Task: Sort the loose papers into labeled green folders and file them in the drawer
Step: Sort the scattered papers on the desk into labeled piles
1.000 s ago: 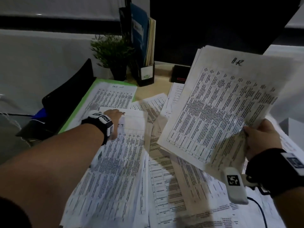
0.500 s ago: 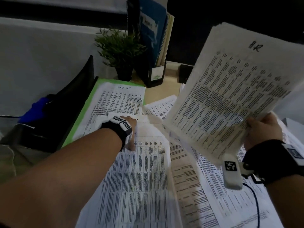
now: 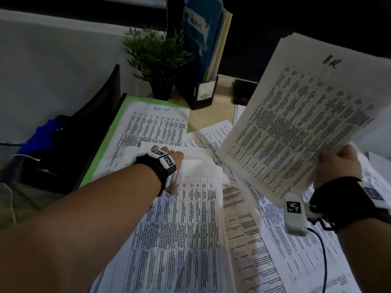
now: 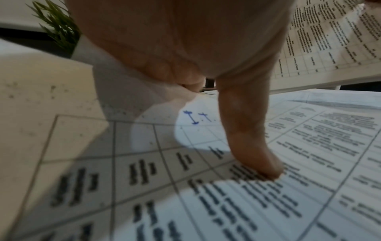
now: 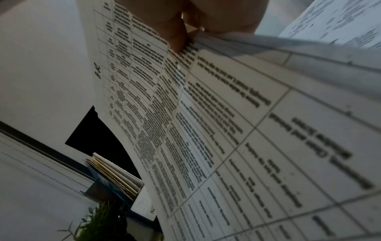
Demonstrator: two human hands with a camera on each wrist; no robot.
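While R hand [image 3: 336,163] grips 1 stack [image 3: 300,115], L hand [image 3: 169,163] presses 1 sheet [image 3: 190,218].

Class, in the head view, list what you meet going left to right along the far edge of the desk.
Potted plant → file holder with the blue folder → small black box → raised stack of papers marked HR held by the right hand.

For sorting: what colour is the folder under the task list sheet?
Green folder, clearest in the head view.
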